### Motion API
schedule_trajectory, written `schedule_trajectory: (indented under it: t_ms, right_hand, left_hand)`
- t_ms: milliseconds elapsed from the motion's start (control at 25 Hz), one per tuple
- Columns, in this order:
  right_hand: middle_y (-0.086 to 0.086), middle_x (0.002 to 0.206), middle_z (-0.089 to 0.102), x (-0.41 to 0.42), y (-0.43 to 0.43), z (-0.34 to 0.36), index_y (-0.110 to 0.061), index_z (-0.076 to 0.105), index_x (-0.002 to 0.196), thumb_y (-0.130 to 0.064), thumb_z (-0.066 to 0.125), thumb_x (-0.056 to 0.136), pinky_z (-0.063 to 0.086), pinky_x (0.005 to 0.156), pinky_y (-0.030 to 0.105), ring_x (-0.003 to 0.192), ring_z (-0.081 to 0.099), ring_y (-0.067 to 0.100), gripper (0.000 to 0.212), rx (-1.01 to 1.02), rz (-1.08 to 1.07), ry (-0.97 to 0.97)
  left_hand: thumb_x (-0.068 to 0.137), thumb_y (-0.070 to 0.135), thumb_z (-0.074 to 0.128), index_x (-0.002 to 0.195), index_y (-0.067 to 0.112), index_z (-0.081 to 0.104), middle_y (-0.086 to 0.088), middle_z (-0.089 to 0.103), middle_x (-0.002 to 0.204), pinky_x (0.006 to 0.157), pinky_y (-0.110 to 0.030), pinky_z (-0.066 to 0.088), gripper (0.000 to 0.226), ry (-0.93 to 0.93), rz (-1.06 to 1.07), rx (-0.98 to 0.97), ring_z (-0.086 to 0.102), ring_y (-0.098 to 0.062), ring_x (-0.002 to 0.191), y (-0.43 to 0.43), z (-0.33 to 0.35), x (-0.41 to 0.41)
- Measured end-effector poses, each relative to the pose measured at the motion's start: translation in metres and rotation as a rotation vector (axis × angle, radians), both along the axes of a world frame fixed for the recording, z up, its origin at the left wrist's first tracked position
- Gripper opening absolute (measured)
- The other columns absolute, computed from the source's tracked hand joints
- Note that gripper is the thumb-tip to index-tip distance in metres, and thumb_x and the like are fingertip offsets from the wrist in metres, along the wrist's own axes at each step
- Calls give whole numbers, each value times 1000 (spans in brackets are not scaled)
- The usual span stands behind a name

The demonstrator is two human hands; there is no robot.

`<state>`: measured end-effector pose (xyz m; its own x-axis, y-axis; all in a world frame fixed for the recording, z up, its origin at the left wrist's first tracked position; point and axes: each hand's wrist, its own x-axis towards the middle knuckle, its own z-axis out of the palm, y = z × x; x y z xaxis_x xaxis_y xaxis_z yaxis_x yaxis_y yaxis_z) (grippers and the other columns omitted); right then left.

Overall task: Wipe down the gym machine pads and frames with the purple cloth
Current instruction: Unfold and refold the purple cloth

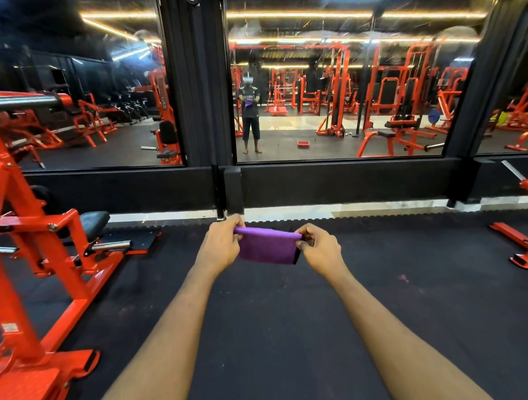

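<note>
A folded purple cloth (268,246) with a dark edge hangs stretched between my two hands, out in front of me above the black floor. My left hand (222,243) pinches its left end and my right hand (321,250) pinches its right end. An orange gym machine (40,249) with a black seat pad (94,221) stands at my left, apart from both hands and the cloth.
A mirrored wall (338,96) on a black base runs across ahead, reflecting a person and many orange machines. Another orange machine base (520,244) lies on the floor at the right. Black rubber flooring (280,323) stretches beneath my arms.
</note>
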<state>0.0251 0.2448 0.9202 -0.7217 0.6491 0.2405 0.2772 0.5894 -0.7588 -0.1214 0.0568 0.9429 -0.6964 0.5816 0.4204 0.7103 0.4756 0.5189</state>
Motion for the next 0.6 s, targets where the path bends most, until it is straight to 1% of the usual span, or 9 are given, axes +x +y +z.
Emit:
schedule_trajectory:
  t_ms: [80,120,160,200,240,320,440,520,600]
  right_hand:
    - [-14,86,70,-3,5,4,-34,62,89,-13,60,90,47,91,42,84,62,14,21,-107,30,104]
    - [-11,85,67,-4,6,6,-32,59,90,-11,55,94,48,82,35,79,58,15,22,-157,62,160]
    - [-7,83,64,-6,7,7,-30,57,92,-9,49,97,44,71,28,74,53,15,23,-204,91,197]
    - [-4,81,60,-7,8,10,-29,55,95,-9,45,101,39,63,25,71,48,14,23,-244,116,219]
    - [-2,81,59,-9,9,11,-28,54,98,-11,41,103,37,61,24,71,47,13,22,-274,133,239]
    - [0,89,64,-21,10,8,-29,54,105,-19,39,107,40,66,26,75,52,11,18,-300,169,267]
    - [-3,100,67,-63,12,-4,-33,53,112,-24,41,107,49,79,31,91,62,12,16,-356,191,301]
    - [-6,105,67,-103,13,-13,-34,56,115,-25,46,106,52,88,35,99,64,14,16,-382,220,299]
    - [-8,106,68,-158,13,-20,-36,58,112,-25,48,106,54,92,36,102,65,13,17,-396,261,270]
  left_hand:
    - [89,-3,53,89,24,51,-3,64,87,70,-32,45,26,-12,-15,85,60,-20,82,10,3,4]
    - [92,-1,51,93,22,51,-2,62,89,69,-27,42,23,-18,-23,121,59,-17,81,14,4,7]
    - [94,1,50,95,22,50,0,61,90,67,-21,40,21,-25,-25,145,58,-13,80,18,4,12]
    - [96,3,49,97,21,51,2,61,92,65,-15,38,19,-40,-23,172,57,-8,81,21,4,14]
    - [97,3,48,98,20,52,4,61,94,65,-10,37,17,-60,-11,203,57,-5,83,22,4,14]
    - [98,3,46,100,19,53,6,61,96,66,-9,38,17,-78,34,242,57,-3,86,23,1,8]
    - [98,3,45,100,20,52,7,60,95,66,-10,38,19,-110,115,242,57,-2,87,20,-4,-19]
    - [99,4,45,102,22,52,7,60,95,68,-12,39,20,-126,158,250,57,-2,88,16,-9,-50]
    - [99,5,46,104,22,54,7,60,97,69,-15,41,19,-150,196,271,57,-2,89,10,-14,-96]
